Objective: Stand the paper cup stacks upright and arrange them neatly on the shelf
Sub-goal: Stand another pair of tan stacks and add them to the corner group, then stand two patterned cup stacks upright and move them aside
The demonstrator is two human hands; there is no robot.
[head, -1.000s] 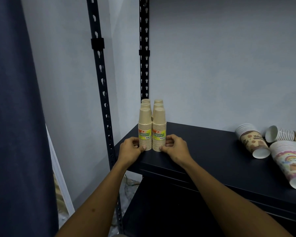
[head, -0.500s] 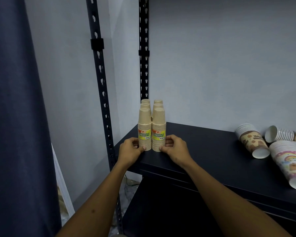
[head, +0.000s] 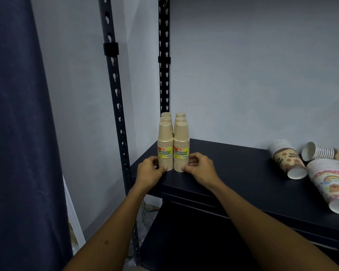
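Several tan paper cup stacks stand upright in two tight rows at the left end of the black shelf (head: 243, 173). The front left stack (head: 165, 146) and front right stack (head: 181, 147) carry yellow labels. My left hand (head: 150, 171) presses its fingertips against the base of the front left stack. My right hand (head: 199, 167) touches the base of the front right stack the same way. Three printed stacks lie on their sides at the right: a brown-patterned stack (head: 287, 159), a white ribbed stack (head: 319, 153) and a rainbow-print stack (head: 333, 184).
Two perforated black uprights (head: 115, 106) (head: 164, 75) frame the shelf's left end against a pale wall. A dark blue curtain (head: 16, 133) hangs at the far left. A lower shelf level (head: 184, 241) sits in shadow beneath.
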